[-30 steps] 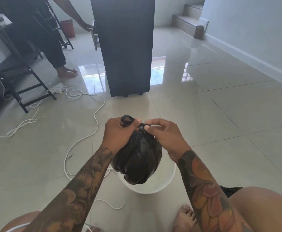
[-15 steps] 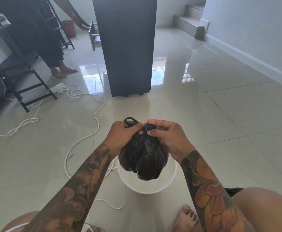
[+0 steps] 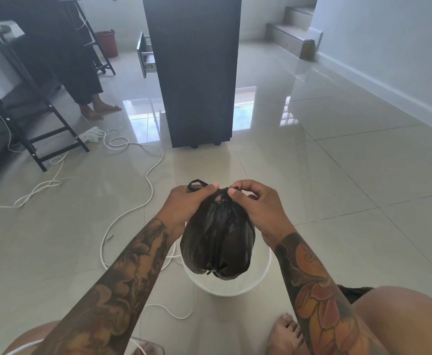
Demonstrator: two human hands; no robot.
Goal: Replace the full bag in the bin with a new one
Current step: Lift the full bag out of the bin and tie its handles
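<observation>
A bright room with a glossy pale tiled floor (image 3: 325,190) that mirrors a window; a tall dark cabinet (image 3: 194,73) stands well beyond the fingers with a small drawer pulled out on its side; white cables (image 3: 132,208) loop across the tiles off to the outer side of the left hand, and another person's bare feet (image 3: 99,110) stand far off near a black metal frame (image 3: 43,129). Seen from the wearer's head looking down, two tattooed forearms reach forward; the left hand (image 3: 186,203) and the right hand (image 3: 258,208) meet at the gathered neck of a full black bag (image 3: 217,242), which hangs in the air below the fingertips, directly above a round white bin (image 3: 266,272) on the floor; the bag's bottom appears clear of the rim, though the exact gap cannot be told. The fingers of both hands are pinched shut on the twisted plastic at the neck, thumbs pressed close together, and a thin black loop (image 3: 197,184) of handle sticks up just behind the left fingers; this looks like the knot being tied. The bag seems light, since it hangs from fingertip pinches alone; its film is thin, soft and creased, probably slick, and likely to tear if pulled sharply; the bunched neck just under the fingers, or the loop behind them, looks like the safest place to hold, not the bulging body below.
</observation>
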